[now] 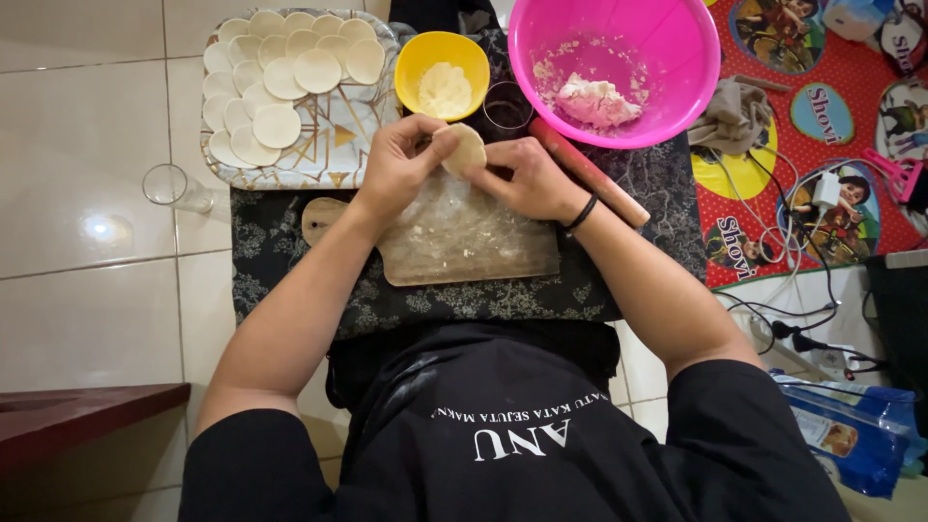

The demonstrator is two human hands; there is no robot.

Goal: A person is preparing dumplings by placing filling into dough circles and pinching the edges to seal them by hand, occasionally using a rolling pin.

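Both hands meet over a wooden board [483,253] that is dusted with flour. My left hand [398,159] and my right hand [530,179] pinch the same small round piece of pale dough [467,150] between their fingers, just above the board's far edge. A black band sits on my right wrist. Beyond the hands stands a yellow bowl [418,60] with pale filling, and a pink bowl [667,48] holding a lump of dough [596,101]. A wooden rolling pin [592,174] lies under my right wrist.
A patterned tray [329,145] at the back left carries several flat dough rounds. A clear glass [176,188] lies on the white tiled floor at left. A dark cloth is under the board. Cables, a charger and a red patterned mat fill the right side; a blue bag lies at bottom right.
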